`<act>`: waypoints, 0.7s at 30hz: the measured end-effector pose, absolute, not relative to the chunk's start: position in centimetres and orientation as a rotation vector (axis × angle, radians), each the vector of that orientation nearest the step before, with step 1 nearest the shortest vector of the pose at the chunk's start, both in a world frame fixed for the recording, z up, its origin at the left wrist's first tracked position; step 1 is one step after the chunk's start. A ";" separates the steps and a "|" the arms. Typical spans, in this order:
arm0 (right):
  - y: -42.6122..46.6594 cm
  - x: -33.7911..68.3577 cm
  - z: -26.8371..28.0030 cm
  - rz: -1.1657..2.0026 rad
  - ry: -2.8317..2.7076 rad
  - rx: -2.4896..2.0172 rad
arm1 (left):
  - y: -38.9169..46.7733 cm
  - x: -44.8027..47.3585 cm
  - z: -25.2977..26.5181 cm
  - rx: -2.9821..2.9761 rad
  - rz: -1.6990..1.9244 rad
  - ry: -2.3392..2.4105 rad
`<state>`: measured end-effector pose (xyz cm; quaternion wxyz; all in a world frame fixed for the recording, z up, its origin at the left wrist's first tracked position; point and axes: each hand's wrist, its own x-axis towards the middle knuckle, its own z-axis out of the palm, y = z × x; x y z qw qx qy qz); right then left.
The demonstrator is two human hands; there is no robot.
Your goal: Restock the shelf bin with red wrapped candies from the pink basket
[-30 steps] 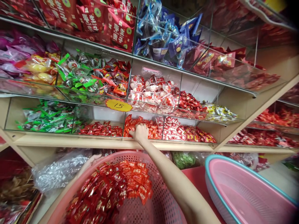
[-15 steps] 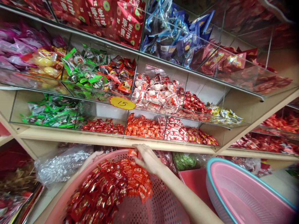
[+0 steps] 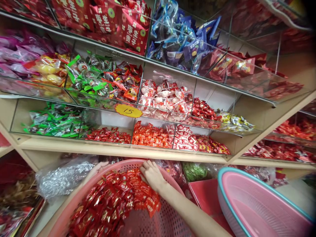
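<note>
Dark red sweets [image 3: 98, 200] are heaped along the left side of the basket [image 3: 170, 215], with orange sweets [image 3: 148, 197] beside them below its far edge. The right hand [image 3: 151, 176] is held just inside that edge, fingers bent over the orange sweets; whether one is pinched is hidden. The left hand [image 3: 100, 167] is placed outside the far-left rim, fingers extended; its grip cannot be made out. Each sweet should be light and slippery, best pinched across its body. Half a second earlier, an orange sweet was held at the far edge; the right hand has since been lowered.
</note>
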<state>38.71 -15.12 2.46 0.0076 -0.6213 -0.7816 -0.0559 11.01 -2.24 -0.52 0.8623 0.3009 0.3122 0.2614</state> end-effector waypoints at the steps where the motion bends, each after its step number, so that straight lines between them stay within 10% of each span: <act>1: -15.2 38.8 2.4 -0.193 -2.432 -1.934 | -2.2 11.0 -0.5 0.631 0.550 0.657; 21: -5.9 40.7 11.3 0.132 -1.423 -2.221 | -2.4 11.2 -0.8 0.641 0.626 0.731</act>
